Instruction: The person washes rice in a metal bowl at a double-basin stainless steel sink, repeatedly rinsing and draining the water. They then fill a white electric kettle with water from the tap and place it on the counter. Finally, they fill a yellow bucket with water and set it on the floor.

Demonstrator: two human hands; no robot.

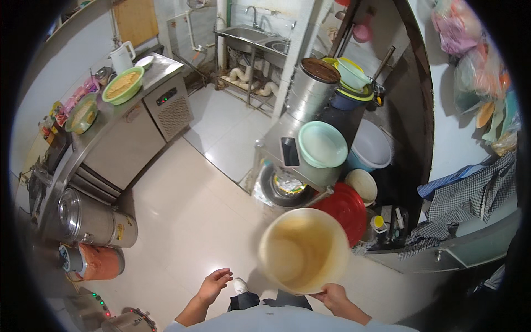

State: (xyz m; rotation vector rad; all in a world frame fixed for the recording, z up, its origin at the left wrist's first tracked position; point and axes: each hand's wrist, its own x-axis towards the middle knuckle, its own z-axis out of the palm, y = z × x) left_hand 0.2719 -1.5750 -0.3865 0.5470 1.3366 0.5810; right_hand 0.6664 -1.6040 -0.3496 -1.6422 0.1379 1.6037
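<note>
My right hand (332, 297) grips the near rim of a large cream plastic bucket (305, 251), its mouth tilted up toward the camera. Yellowish-brown stains cover the inside, and the bucket's outline is slightly blurred. To the left of it, my left hand (215, 283) is held over the floor, fingers apart and a little bent, touching nothing. Beyond the bucket, a red plastic basin (343, 213) and a steel basin (269, 184) sit low by the metal table. A pale green basin (322, 144) and a phone (289, 152) lie on the tabletop.
A steel counter (166, 68) along the left holds a green bowl (123, 85) of yellowish food. Below it stand a large lidded steel pot (95, 218) and an orange-wrapped container (99, 261). A double sink (249, 35) is at the back. Checked cloths (468, 195) hang at the right.
</note>
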